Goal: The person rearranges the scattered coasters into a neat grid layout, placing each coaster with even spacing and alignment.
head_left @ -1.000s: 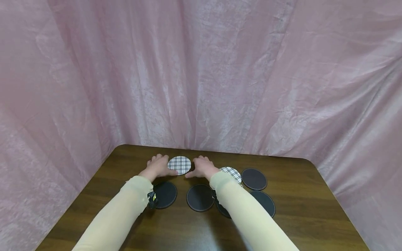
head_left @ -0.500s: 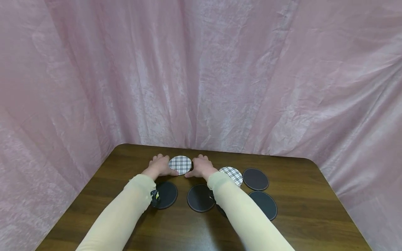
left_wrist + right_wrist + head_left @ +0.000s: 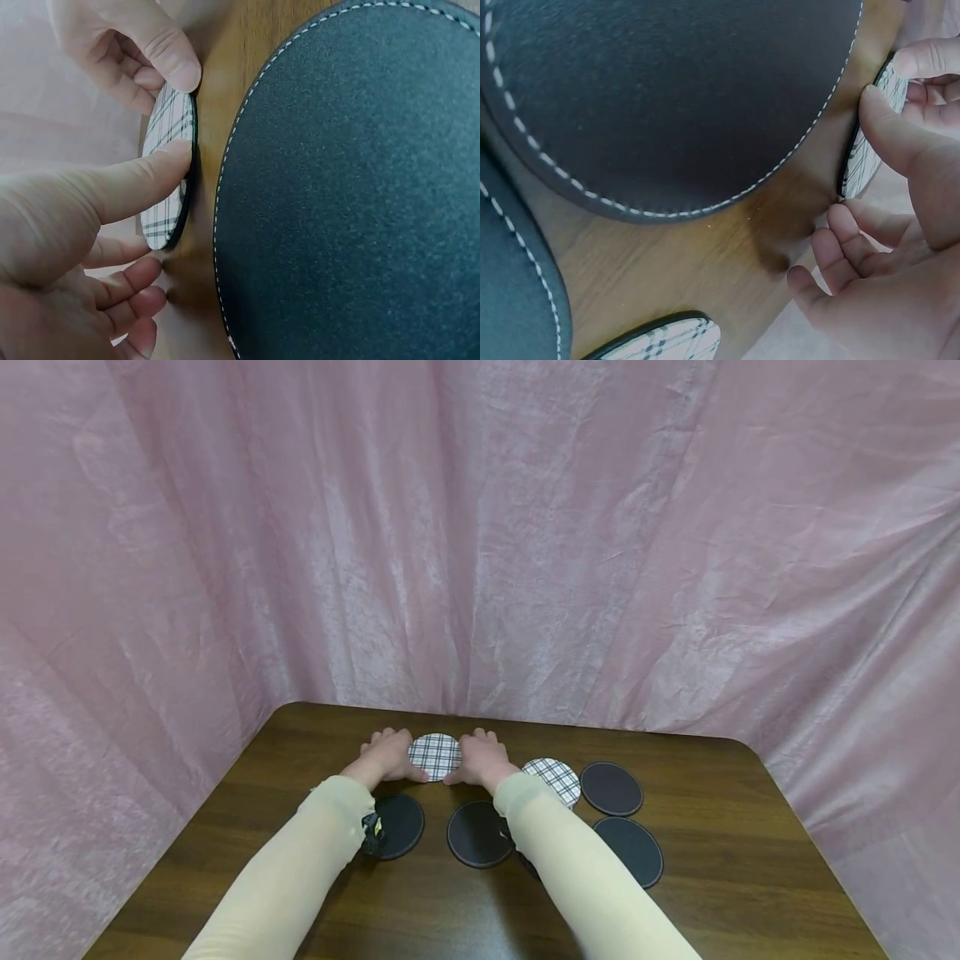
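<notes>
A round coaster with a black-and-white plaid face (image 3: 435, 757) lies near the table's far edge, between both hands. My left hand (image 3: 386, 757) holds its left side; in the left wrist view the thumb lies over the coaster's face (image 3: 171, 124) and the index finger meets its rim. On the opposite side my right hand (image 3: 482, 758) grips the rim, thumb at the near edge, as the right wrist view also shows with the plaid coaster (image 3: 862, 161). A dark stitched coaster (image 3: 400, 827) sits below the left hand, and another dark coaster (image 3: 476, 833) below the right.
Right of the right hand lie a second plaid coaster (image 3: 557, 778), a brown-black coaster (image 3: 611, 788) and a dark coaster (image 3: 632, 850). One more dark coaster is mostly hidden under the right sleeve (image 3: 570, 860). A pink curtain (image 3: 480, 543) hangs behind the wooden table (image 3: 750, 877).
The plaid coaster and my left hand have shifted slightly to the right, closing the gap to my right hand, which has barely moved. The other coasters lie as before.
</notes>
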A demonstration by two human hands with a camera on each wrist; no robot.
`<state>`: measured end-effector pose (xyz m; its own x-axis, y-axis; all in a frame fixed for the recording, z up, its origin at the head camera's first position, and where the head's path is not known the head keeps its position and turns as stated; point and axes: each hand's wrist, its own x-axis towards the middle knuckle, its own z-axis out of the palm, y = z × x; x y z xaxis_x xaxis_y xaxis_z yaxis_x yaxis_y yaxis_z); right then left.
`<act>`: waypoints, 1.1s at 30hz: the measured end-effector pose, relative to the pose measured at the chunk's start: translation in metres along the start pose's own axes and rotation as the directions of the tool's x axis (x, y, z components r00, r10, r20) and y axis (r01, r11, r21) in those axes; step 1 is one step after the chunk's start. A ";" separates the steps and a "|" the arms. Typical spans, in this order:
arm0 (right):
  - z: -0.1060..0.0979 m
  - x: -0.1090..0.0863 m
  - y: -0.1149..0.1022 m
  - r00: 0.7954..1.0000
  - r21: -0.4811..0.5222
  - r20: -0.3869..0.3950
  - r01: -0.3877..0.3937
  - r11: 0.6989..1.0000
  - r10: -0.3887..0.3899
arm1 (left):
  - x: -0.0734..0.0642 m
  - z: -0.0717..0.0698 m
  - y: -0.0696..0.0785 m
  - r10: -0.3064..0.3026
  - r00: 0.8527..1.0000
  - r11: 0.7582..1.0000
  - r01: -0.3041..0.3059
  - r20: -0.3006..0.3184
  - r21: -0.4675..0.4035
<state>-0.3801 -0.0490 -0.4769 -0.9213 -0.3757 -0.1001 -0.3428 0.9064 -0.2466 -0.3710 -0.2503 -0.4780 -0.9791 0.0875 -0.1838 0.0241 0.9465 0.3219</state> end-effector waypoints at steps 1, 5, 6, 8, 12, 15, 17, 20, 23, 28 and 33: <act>0.000 0.000 0.000 1.000 0.001 -0.003 -0.001 1.000 0.001 | -0.001 0.000 0.001 0.002 1.000 1.000 -0.002 -0.002 -0.001; 0.001 -0.001 0.001 1.000 0.010 -0.009 -0.005 1.000 0.005 | -0.004 0.001 0.003 0.021 1.000 1.000 -0.021 -0.021 -0.012; 0.007 0.004 0.005 1.000 0.010 -0.014 -0.009 1.000 0.009 | -0.001 0.003 0.001 0.025 0.999 1.000 -0.026 -0.026 -0.017; 0.013 0.011 0.009 1.000 0.028 -0.016 -0.018 0.999 0.018 | 0.007 0.009 -0.004 0.035 0.999 0.999 -0.036 -0.028 -0.031; 0.031 0.029 0.019 0.999 0.053 -0.026 -0.031 0.998 0.033 | 0.023 0.025 -0.018 0.085 0.993 0.996 -0.088 -0.084 -0.022; 0.026 0.023 0.019 0.999 0.085 -0.028 -0.042 0.996 0.044 | 0.009 0.018 -0.006 0.103 0.987 0.995 -0.104 -0.122 -0.006; 0.026 0.021 0.020 0.998 0.108 -0.043 -0.043 0.993 0.048 | -0.003 0.009 0.007 0.093 0.988 0.996 -0.094 -0.126 0.000; 0.031 0.022 0.026 0.997 0.135 -0.060 -0.038 0.990 0.046 | -0.010 0.005 0.016 0.077 0.991 0.997 -0.078 -0.112 -0.002; 0.035 0.025 0.032 0.998 0.156 -0.051 -0.040 0.987 0.048 | -0.005 0.012 0.013 0.072 0.992 0.997 -0.074 -0.101 -0.020; 0.017 0.011 0.029 0.998 0.140 -0.047 -0.035 0.990 0.042 | 0.030 0.042 -0.012 0.096 0.989 0.993 -0.103 -0.113 -0.058; -0.005 -0.011 0.028 0.998 0.086 -0.044 -0.034 0.996 0.037 | 0.046 0.056 -0.013 0.128 0.985 0.983 -0.141 -0.114 -0.117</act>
<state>-0.3810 -0.0186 -0.4783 -0.9406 -0.3327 -0.0671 -0.2946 0.8986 -0.3251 -0.4048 -0.2418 -0.5424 -0.9845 0.1718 -0.0337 0.1384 0.8818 0.4509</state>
